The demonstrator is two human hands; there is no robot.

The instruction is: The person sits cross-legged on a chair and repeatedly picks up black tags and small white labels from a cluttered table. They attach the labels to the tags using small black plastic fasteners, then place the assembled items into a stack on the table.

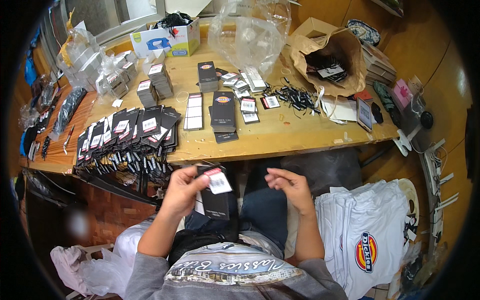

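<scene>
We see the wooden table [280, 137] stretching beyond both hands, its left end bending into the dark rim of the view and its underside lost in shadow. To the right of our right hand a stack of folded white shirts [362, 225] spills toward the lower edge, partly cut off. Far ahead of that hand a brown paper bag [327, 57] gapes open; the small dark pieces inside it are too tangled to make out. Ahead of our left hand a fanned row of black hang tags [127, 132] overlaps the table edge, cords dangling below it

Our left hand [182, 190] grips a black tag stack [216, 197] above the lap, thumb pressed on its face; the fingers behind the stack are hidden. The stack is dark and rectangular, and a small white barcode sticker [219, 184] with a red top strip lies tilted on its front. Our right hand [290, 187] hovers just beside the stack, apart from it, fingers loosely curled and holding nothing that we can make out
</scene>
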